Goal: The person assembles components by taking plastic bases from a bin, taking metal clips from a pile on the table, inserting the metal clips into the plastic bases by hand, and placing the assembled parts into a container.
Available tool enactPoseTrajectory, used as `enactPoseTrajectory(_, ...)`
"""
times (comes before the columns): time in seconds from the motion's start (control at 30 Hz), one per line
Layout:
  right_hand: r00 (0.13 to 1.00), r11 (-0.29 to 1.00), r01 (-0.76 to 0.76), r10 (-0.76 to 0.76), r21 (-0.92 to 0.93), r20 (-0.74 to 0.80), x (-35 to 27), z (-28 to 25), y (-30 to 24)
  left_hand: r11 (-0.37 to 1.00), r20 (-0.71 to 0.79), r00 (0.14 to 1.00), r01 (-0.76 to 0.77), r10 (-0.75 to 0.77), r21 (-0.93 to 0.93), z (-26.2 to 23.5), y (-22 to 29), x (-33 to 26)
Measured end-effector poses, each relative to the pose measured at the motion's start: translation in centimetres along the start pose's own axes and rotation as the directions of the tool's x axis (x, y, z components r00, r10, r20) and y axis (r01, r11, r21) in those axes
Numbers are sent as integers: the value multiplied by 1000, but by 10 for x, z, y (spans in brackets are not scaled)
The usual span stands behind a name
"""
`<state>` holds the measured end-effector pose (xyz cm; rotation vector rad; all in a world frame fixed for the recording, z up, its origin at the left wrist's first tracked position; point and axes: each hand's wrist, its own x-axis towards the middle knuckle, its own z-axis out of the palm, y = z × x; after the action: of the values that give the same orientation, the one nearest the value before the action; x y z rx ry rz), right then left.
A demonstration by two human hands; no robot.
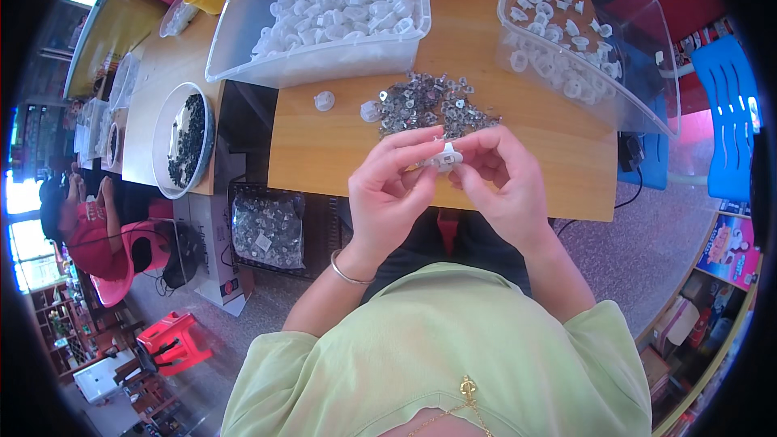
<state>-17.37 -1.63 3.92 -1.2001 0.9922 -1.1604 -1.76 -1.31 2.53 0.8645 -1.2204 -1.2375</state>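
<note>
Both hands meet over the near edge of the wooden table around a small white plastic part (444,159), which has a little metal-looking piece in it. My left hand (387,198) pinches it from the left between thumb and fingers. From the other side, the thumb and fingertips of my right hand (511,194) close on it; whether they also hold a small metal piece is hidden. Just beyond my fingers lies a heap of small metal clips (413,105). Two loose white plastic parts, one (324,101) farther left and another (370,111) touching the heap, rest on the tabletop.
A clear bin (316,73) full of white parts stands at the far left of the table (316,146), another bin (639,113) with fewer at right. Further left are a bowl (159,163) of black pieces, a seated person (97,243) and a red stool (180,344).
</note>
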Motion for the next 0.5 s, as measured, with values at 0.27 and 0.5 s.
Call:
enactPoseTrajectory(0.27, 992, 981, 108, -118, -162, -51, -2, 5, 2, 973, -28, 990, -127, 135, 192, 3, 2, -2)
enactPoseTrajectory(0.5, 970, 923, 184, -226, -339, -90, -2, 9, 7, 921, -84, 970, -188, 230, 342, 7, -5, -2)
